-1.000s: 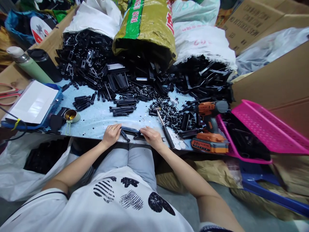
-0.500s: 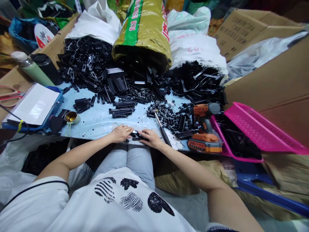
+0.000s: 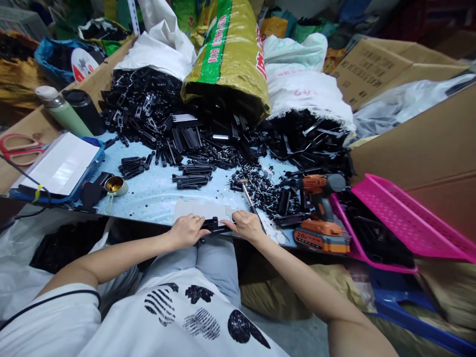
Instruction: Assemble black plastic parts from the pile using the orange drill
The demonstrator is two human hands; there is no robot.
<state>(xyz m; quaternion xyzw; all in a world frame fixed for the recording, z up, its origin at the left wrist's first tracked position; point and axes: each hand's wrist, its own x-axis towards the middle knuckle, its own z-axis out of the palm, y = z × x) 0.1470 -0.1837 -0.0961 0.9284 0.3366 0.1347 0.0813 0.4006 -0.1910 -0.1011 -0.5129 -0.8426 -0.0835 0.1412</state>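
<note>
At the near edge of the table, my left hand (image 3: 187, 231) and my right hand (image 3: 245, 226) grip a black plastic part (image 3: 212, 226) between them. Curled fingers and thumbs close on its two ends, partly covering it. Just beyond lies a pale flat board (image 3: 201, 210). Close to my right hand is a hammer (image 3: 253, 201), its head resting by a heap of small screws or pins (image 3: 260, 186). Stacked black plastic strips (image 3: 193, 176) lie farther in, with another small pile of black parts (image 3: 132, 166) to their left.
Three sacks, including a yellow-green one (image 3: 226, 59), spill black parts across the back. To the right are an orange cordless drill (image 3: 322, 213) and a pink basket (image 3: 412, 218). On the left are a metal cup (image 3: 116, 186), papers (image 3: 63, 161), scissors (image 3: 22, 148) and a green bottle (image 3: 65, 114).
Both hands have drawn back slightly toward me with the black part, fingers now more curled around it. More of the pale board shows. The whole view has shifted a little downward.
</note>
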